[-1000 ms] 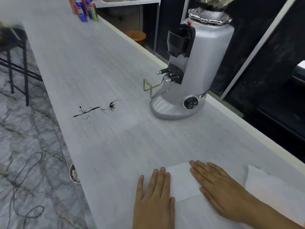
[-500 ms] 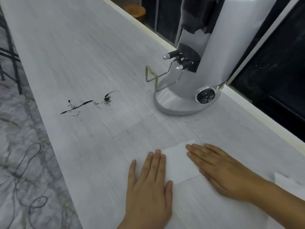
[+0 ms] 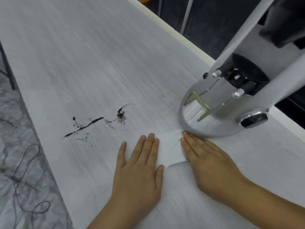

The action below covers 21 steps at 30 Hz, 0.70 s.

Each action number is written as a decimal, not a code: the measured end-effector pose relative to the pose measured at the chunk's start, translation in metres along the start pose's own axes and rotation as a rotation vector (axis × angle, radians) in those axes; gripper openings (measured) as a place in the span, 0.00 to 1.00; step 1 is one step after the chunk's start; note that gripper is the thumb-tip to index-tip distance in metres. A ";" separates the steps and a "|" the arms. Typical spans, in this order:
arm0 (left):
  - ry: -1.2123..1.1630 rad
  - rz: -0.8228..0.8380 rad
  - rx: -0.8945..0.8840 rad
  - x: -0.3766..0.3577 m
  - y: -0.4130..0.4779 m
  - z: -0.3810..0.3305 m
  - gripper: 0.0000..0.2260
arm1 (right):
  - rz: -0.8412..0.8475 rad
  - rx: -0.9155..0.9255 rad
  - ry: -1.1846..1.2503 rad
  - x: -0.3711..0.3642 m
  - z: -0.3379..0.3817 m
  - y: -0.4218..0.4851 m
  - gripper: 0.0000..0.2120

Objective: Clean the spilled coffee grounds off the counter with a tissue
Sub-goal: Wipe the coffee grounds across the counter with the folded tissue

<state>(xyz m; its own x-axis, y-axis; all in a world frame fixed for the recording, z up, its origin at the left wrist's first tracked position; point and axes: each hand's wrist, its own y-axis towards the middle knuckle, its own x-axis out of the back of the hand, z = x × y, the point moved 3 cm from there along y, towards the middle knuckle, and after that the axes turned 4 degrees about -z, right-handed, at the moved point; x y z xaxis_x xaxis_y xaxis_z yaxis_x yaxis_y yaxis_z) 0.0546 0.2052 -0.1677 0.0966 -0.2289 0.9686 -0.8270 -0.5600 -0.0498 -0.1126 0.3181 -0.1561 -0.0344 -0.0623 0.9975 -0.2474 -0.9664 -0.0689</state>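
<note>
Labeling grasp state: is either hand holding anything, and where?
Nothing gripped: left hand and right hand lie flat, pressing the tissue on its two sides against the counter.

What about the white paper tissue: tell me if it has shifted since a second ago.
Yes. The white paper tissue has slid away from the person; its far edge now nearly meets the silver coffee grinder's base.

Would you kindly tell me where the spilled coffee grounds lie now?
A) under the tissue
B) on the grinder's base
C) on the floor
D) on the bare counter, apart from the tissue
D: the coffee grounds lie bare on the counter, left of the tissue and apart from it; the left hand and right hand press the tissue flat near the coffee grinder.
</note>
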 end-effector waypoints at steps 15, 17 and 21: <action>0.000 -0.049 0.119 0.022 0.030 0.079 0.30 | 0.012 0.092 0.019 0.006 0.047 0.132 0.33; -0.001 -0.055 0.130 0.022 0.030 0.079 0.30 | 0.037 0.101 0.042 0.003 0.050 0.144 0.34; -0.016 -0.074 0.162 0.024 0.016 0.073 0.31 | 0.028 0.082 0.016 -0.002 0.051 0.132 0.29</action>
<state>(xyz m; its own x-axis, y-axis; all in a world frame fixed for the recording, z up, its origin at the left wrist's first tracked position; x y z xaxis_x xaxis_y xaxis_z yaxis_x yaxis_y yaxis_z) 0.0840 0.1328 -0.1630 0.1643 -0.1944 0.9671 -0.7174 -0.6964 -0.0181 -0.0954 0.1781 -0.1662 -0.0562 -0.0865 0.9947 -0.1661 -0.9815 -0.0948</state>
